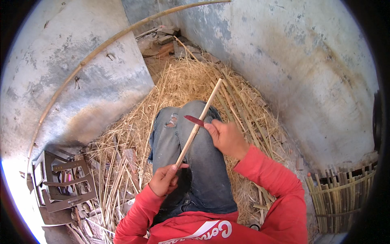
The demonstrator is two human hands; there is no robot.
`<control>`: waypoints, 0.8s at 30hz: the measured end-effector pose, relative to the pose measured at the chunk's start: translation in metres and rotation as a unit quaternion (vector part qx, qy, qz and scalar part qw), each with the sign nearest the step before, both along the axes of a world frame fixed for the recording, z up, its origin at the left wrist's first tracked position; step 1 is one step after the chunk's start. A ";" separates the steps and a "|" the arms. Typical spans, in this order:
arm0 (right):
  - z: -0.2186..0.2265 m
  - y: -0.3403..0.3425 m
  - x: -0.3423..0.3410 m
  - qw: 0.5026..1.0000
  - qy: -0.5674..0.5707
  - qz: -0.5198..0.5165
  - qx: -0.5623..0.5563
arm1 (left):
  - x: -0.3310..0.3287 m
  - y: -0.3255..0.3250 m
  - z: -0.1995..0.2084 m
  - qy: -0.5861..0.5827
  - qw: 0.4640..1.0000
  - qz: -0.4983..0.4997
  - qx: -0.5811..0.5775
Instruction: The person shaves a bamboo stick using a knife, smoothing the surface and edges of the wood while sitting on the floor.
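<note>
A pale, narrow bamboo strip slants up and away over my jeans. Its near end is in my left hand, closed round it with the thumb on top. My right hand is closed on a knife with a dark reddish blade; its handle is hidden in my fingers. The blade lies across the strip, a little past its middle, pointing left. Whether the edge bites into the strip, I cannot tell.
Straw-like shavings and long split strips cover the floor ahead. At left stands a broken dark frame; a long curved pole leans by the wall. A slatted bamboo basket is at right. Stained walls enclose the corner.
</note>
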State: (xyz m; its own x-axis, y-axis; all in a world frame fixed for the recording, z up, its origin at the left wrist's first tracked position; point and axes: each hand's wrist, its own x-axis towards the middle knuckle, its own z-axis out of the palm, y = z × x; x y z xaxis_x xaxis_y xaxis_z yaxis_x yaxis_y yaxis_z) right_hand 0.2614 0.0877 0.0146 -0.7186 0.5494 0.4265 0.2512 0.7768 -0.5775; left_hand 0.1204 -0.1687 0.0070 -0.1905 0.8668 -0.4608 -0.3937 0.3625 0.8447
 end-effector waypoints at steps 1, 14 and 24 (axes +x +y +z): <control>0.005 0.007 -0.001 1.000 0.011 0.004 -0.015 | -0.002 0.001 0.003 -0.019 1.000 -0.006 -0.012; 0.022 0.028 0.001 0.995 -0.016 -0.072 -0.066 | -0.009 0.004 0.003 -0.099 0.994 -0.043 -0.032; 0.009 -0.006 0.007 0.995 -0.044 0.034 -0.077 | -0.017 0.001 -0.005 -0.171 0.982 -0.073 -0.026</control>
